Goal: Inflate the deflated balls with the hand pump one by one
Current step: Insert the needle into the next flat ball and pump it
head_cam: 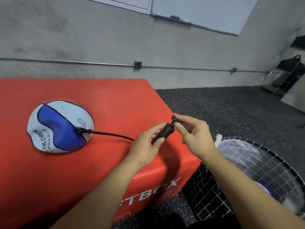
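A deflated white, blue and red ball (57, 124) lies caved in on the red padded box (112, 100), left of middle. A black hose (112, 135) runs from its valve to a small black hand pump (165, 131) held above the box's right edge. My left hand (146, 142) grips the pump's barrel. My right hand (193, 136) pinches the pump's handle at its upper end, with the plunger pushed nearly all the way in.
A running floor fan with a black wire cage (247, 171) stands close at the right, just beyond the box. Black speckled rubber floor (231, 106) stretches right. A grey wall with a conduit and whiteboards (203, 10) lies behind. A rack with dark bags (290, 68) stands far right.
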Action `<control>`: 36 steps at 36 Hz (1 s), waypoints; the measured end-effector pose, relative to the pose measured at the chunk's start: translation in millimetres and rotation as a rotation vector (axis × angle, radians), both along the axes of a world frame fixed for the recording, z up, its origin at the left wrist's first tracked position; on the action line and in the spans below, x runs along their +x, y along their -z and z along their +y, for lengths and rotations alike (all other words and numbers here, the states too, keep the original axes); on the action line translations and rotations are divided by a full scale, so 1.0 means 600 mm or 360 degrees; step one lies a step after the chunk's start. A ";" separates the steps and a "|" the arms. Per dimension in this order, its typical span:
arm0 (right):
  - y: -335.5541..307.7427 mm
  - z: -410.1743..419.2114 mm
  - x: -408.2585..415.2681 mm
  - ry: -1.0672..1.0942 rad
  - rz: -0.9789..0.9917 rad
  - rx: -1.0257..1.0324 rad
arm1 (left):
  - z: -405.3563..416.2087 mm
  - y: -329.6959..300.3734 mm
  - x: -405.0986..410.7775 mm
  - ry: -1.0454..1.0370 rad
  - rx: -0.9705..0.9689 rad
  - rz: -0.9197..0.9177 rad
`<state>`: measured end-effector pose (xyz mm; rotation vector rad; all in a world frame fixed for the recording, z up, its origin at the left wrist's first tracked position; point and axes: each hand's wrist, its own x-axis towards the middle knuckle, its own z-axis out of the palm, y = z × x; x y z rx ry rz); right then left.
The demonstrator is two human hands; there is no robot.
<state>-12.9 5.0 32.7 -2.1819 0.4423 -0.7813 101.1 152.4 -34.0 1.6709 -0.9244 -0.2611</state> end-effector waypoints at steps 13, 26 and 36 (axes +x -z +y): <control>-0.031 -0.015 -0.037 -0.0034 -0.0270 0.0220 | 0.006 -0.003 -0.008 0.0067 0.0001 -0.0058; -0.091 -0.046 -0.063 0.0151 -0.0638 0.0348 | 0.008 -0.005 -0.006 0.0098 0.0023 -0.0088; -0.055 0.014 0.011 -0.0069 -0.0332 0.0211 | 0.016 0.002 0.008 0.0004 -0.0110 0.0017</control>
